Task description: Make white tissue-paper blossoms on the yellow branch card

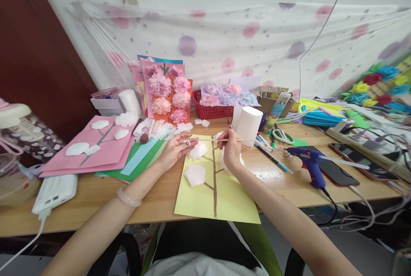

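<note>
Seated at a wooden table [96,201] set against a white wall, with a sheer flower-print curtain [257,40] hung across at 12 o'clock and a dark brown door [32,44] at 9 o'clock

Flat at the near edge, 6 o'clock: a yellow sheet [231,201] with a painted brown branch [215,186] and a white tissue flower [195,175] on it

Right hand [229,147] over the sheet's top edge, fingers pinched together on a thin stick [244,140] held level, running 3 to 9 o'clock

Left hand [175,149] at 9 o'clock of the right, fingers stretched out and apart, gripping nothing, fingertips just beside the stick's far end

Around the sheet:
- at 10 o'clock, a pink sheet [105,151] bearing white flowers
- at 12 o'clock, a red basket [208,112] by the wall
- at 1 o'clock, a white roll [248,124] upright, just beyond the right hand
- at 3 o'clock, a blue glue gun [308,160] standing beside two dark phones [340,173]
- at 8 o'clock, a white power bank [54,192] near the table edge
</note>
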Tool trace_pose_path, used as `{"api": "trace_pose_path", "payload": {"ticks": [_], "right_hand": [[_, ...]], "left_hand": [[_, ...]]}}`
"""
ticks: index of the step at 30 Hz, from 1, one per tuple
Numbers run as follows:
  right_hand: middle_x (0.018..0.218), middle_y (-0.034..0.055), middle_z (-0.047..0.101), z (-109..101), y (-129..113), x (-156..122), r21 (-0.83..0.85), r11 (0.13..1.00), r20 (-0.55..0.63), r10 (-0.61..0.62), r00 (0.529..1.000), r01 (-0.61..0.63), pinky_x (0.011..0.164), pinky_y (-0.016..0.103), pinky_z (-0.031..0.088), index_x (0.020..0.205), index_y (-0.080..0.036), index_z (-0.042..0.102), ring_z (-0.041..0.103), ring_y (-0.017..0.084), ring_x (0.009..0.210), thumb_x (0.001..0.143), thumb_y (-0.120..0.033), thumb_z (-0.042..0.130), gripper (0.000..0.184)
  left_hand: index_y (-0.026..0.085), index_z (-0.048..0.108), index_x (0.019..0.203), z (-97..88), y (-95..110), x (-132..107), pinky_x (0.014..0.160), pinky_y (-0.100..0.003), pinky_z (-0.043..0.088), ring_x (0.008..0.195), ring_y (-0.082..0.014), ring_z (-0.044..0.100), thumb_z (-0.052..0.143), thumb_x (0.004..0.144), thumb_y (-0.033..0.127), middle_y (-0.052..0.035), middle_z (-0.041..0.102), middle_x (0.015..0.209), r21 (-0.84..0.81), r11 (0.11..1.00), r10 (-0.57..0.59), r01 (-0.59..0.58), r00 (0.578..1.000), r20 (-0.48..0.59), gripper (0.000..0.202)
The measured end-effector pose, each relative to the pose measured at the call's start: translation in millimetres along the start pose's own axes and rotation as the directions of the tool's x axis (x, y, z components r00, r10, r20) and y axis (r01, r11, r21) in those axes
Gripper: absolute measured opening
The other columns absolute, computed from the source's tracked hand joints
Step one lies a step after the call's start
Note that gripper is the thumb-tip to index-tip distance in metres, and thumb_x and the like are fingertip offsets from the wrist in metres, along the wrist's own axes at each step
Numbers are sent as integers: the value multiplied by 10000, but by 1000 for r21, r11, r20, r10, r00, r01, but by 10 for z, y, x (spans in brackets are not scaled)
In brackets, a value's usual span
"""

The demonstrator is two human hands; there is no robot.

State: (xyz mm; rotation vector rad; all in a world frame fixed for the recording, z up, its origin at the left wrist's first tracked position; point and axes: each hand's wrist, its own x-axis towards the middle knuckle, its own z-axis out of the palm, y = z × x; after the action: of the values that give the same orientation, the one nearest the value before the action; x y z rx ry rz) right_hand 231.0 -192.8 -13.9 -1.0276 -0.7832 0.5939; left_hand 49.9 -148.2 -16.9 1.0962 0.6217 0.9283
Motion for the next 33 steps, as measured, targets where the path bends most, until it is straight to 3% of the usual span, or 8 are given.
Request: {"api": "trace_pose_path", "payload": {"ticks": [4,6,9,11,15,18,23,33], "right_hand": [[374,-23,455,-14,2,19,-16,1000,-1,-13,1000,13,387,233,308,468,-199,526,418,100,360,877,-417,411,477],[376,-21,457,-15,16,9,-55,998,11,-25,1000,26,394,231,310,465,-196,533,423,101,368,876,-440,424,491],[373,-19,453,-12,35,-15,-131,990,22,-45,999,48,408,230,316,451,-192,535,428,101,376,871,-468,447,510],[364,-19,441,-8,44,-28,-174,983,42,-49,998,55,413,236,319,433,-197,518,424,104,370,871,-487,449,530],[365,-19,439,-2,74,-41,-241,968,112,-47,993,73,435,243,335,430,-205,503,437,114,381,878,-522,434,554],[368,-19,449,-1,106,-44,-277,956,144,-53,988,91,449,242,336,442,-204,517,447,118,396,880,-523,436,548],[379,-17,465,-4,137,-41,-291,954,127,-40,991,76,460,245,343,451,-207,518,465,124,404,883,-510,438,534],[418,-6,517,13,123,-35,-318,944,161,-34,986,84,477,247,349,495,-196,561,498,128,440,900,-488,420,519]], "left_hand": [[144,554,989,-37,38,28,930,-379,504,944,-204,692,695,745,167,-116,730,1001,129,989,83,-72,993,-89,283],[151,555,997,-82,65,50,918,-380,506,920,-206,696,705,740,220,-102,739,959,240,957,193,-163,975,-107,305],[152,604,945,-193,104,96,909,-360,497,923,-214,688,695,745,289,-88,736,920,500,808,426,-311,895,-131,259],[152,638,900,-278,122,133,897,-342,495,930,-217,679,686,743,304,-86,725,935,637,691,537,-340,832,-139,223],[149,665,865,-385,134,194,854,-304,505,886,-196,670,679,716,302,-74,716,930,673,654,603,-346,776,-187,214],[145,679,844,-378,133,209,834,-299,506,855,-187,661,696,679,308,-65,717,890,610,703,584,-365,786,-202,233],[148,705,825,-261,120,139,826,-315,495,854,-194,642,714,653,301,-58,718,860,527,773,495,-352,855,-154,230],[165,712,867,-74,66,-17,762,-312,494,809,-192,625,659,711,248,-59,700,861,663,677,269,-320,946,182,184]]}}
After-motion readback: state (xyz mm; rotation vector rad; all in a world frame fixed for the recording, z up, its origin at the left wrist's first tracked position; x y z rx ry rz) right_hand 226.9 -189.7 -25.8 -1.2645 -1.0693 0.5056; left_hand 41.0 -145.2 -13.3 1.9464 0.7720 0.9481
